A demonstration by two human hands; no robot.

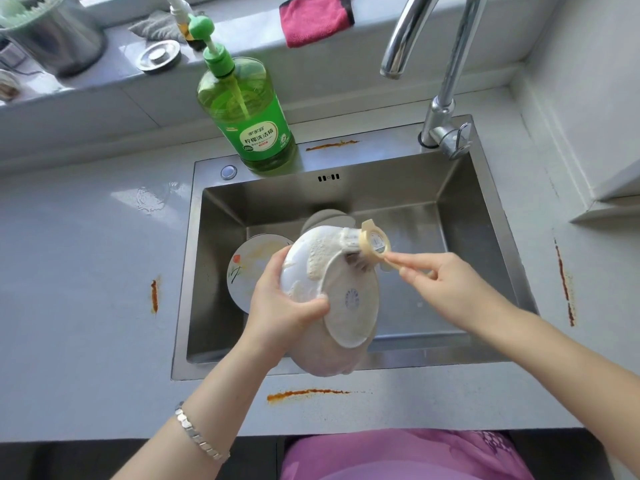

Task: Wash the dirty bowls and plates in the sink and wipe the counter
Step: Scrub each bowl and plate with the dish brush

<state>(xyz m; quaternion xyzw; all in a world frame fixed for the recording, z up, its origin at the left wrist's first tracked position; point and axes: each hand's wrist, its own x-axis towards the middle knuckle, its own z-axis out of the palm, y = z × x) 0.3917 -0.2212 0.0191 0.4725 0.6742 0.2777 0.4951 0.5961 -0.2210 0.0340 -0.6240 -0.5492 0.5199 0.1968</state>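
Note:
My left hand (280, 299) grips a white bowl (329, 296) by its rim, tilted with its underside toward me over the steel sink (485, 237). Foam covers the bowl's upper side. My right hand (436, 282) pinches the handle of a beige dish brush (374, 242), whose head touches the bowl's top edge. A dirty plate with a flower pattern (247, 271) lies in the sink at the left, partly hidden by the bowl. Another grey dish (325, 218) peeks out behind the bowl.
A green dish-soap bottle (249, 112) stands on the sink's back ledge. The faucet (446, 81) rises at the back right. Orange-red stains mark the grey counter (86, 271) at the left, front and right. A pink cloth (313, 19) lies on the windowsill.

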